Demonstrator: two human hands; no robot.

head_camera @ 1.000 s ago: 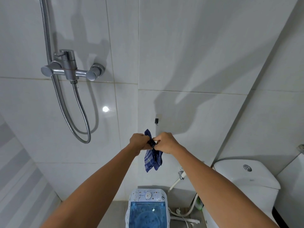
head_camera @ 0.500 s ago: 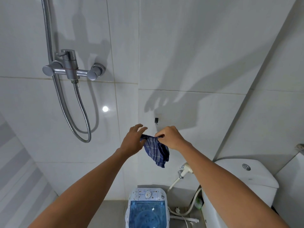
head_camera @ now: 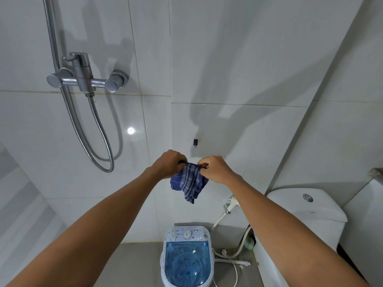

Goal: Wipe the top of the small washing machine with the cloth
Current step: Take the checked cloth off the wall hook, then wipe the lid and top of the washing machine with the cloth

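A blue checked cloth hangs in the air in front of the wall, held at its top edge by both hands. My left hand pinches its left corner and my right hand pinches its right corner, so the cloth is spread a little between them. Far below, on the grey floor, stands the small washing machine, white with a clear blue lid and a round dial on its back panel. Both hands are well above the machine and apart from it.
A chrome shower mixer with a looping metal hose is on the left wall. A white toilet stands right of the machine, with a bidet sprayer and white hoses between them. A small black hook is on the wall.
The cloth was bunched between my hands, then my left hand loosened its fingers; now both hands pinch the top edge again and the cloth hangs wider. The view has tilted down slightly.
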